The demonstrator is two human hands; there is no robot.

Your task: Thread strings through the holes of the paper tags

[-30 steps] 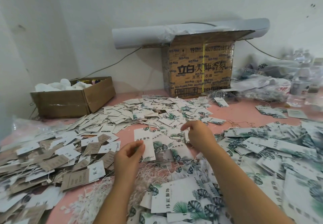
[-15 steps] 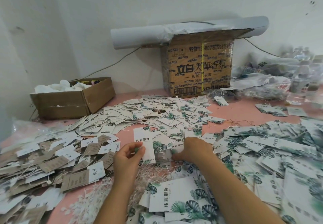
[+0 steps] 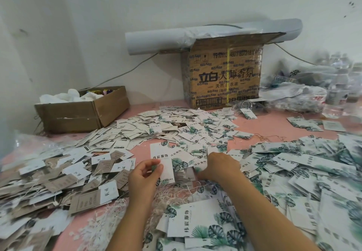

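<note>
Paper tags lie in loose heaps on the pink tabletop, in front of the printed carton.

- Held tag: 1 white tag with a leaf print, upright, in front of the carton and slightly to its left. The left hand pinches it at the lower left edge; this grip is clamped on the tag between thumb and fingers.
- Right hand: directly in front of the carton, palm down on the heap, fingertips buried among the tags. Whether this grip is apart or clamped on anything cannot be told.
- Strings: a pale tangle on the tabletop between the 2 forearms, nearer the camera than both hands.
- Brown tags: a separate heap, front left of the carton.
- Low open box: left of the carton, against the wall.
- Paper roll: lying across the top of the carton.
- Plastic bags: right of the carton.
</note>
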